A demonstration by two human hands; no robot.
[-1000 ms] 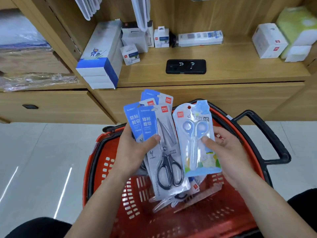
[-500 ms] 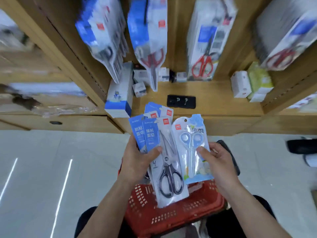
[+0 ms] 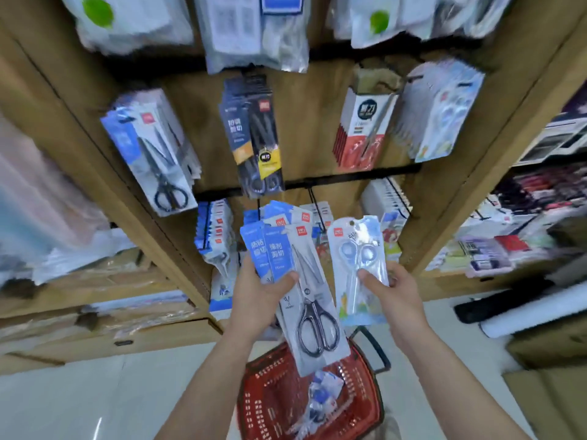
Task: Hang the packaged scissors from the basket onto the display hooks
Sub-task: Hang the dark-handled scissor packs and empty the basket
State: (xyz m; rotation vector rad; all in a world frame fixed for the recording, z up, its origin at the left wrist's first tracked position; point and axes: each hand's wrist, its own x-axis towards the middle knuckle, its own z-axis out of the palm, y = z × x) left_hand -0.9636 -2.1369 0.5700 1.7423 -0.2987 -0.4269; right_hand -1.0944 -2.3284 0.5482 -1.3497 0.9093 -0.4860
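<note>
Head view looked up at a wooden display panel (image 3: 317,100) with both hands raised in front of it. The left hand (image 3: 257,296) gripped a fanned stack of packaged scissors (image 3: 313,300), thumb pressed across the front card and fingers curled behind. The front pack held long scissors with black handles, and the blue tops of several more cards stuck out behind it. The right hand (image 3: 394,293) pinched a single pale blue pack of small scissors (image 3: 359,265) at its lower half, thumb on the front and fingers behind. That pack stood upright just beside the stack, its hang hole at the top.

Both lots were held in front of the lower row of the display, just under a black rail (image 3: 349,177). A thin black hook (image 3: 316,211) hung down from the rail between the two lots; neither was on a hook.

On the upper row hung a bundle of black-handled scissors packs (image 3: 158,160) at the left, dark packs with yellow labels (image 3: 254,144) in the middle, red-and-white packs (image 3: 362,128) next to them, and pale blue packs (image 3: 441,112) at the far right. Much of the shelving to either side was blurred.

Below the hands, a red basket (image 3: 273,395) sat on the pale floor (image 3: 79,392), its black handle (image 3: 378,350) towards the right. A few more packs (image 3: 320,392) lay inside it.
</note>
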